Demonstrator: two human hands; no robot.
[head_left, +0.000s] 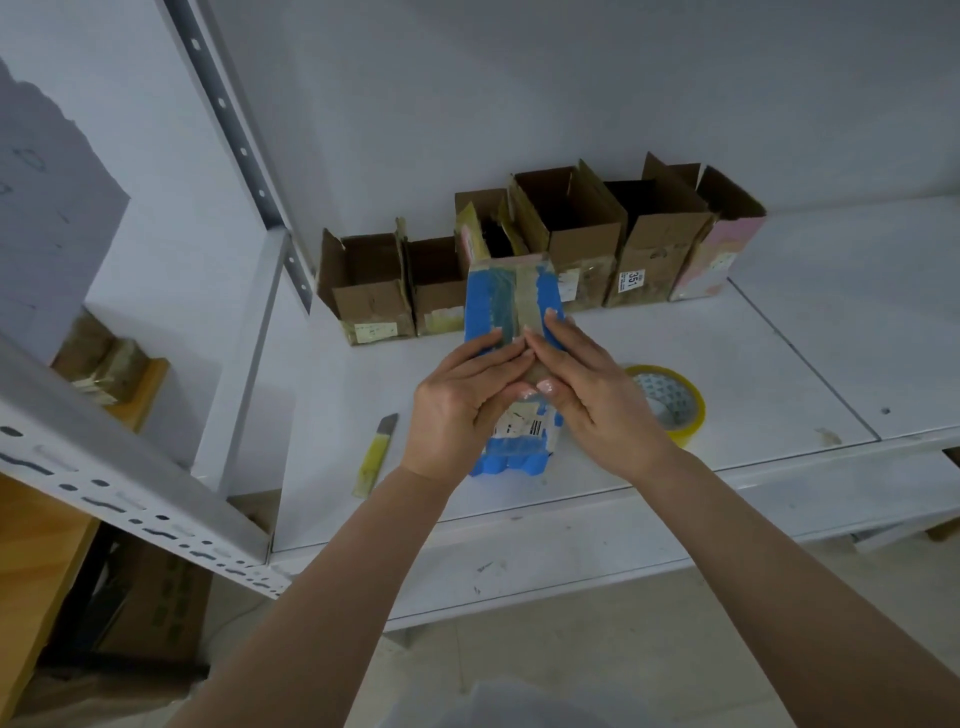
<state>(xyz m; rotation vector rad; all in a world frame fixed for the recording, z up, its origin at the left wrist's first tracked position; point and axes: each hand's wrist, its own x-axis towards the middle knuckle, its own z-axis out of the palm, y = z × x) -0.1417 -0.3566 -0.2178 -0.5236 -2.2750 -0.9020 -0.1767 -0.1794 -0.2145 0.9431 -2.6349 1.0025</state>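
Lying left on the white shelf (779, 364): one yellow utility knife (375, 452). Next, the left hand (457, 410) and right hand (587, 400) press flat, straight fingers onto one blue-taped parcel (511, 301) standing mid-shelf. One tape roll (672, 402) sits right, half hidden behind that wrist. Six open cardboard boxes (644, 244) line the back.

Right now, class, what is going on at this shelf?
A person is working on a blue box that lies on the white shelf. The left hand and the right hand both press on the tape strip along its top, fingertips meeting in the middle. A tape roll lies right of the box and a yellow knife left of it. Open cardboard boxes stand behind.
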